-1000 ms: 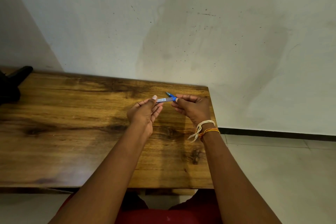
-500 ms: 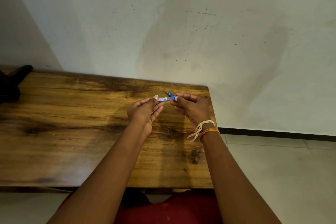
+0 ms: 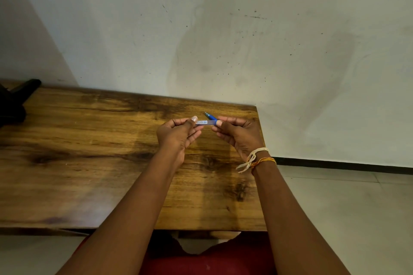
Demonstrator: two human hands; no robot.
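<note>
A blue pen barrel with a white label lies level between my two hands, above the far right part of the wooden table. My left hand pinches its left end between thumb and fingers. My right hand pinches its right end. A second blue piece with a pointed tip sticks out up and to the left from my right hand's fingers. Whether it is joined to the barrel is hidden by the fingers.
A black object sits at the table's far left edge. A pale wall stands right behind the table. Tiled floor lies to the right of the table's right edge. Thread bands circle my right wrist.
Both hands hold the pen in nearly the same place. My left thumb has shifted slightly along the barrel.
</note>
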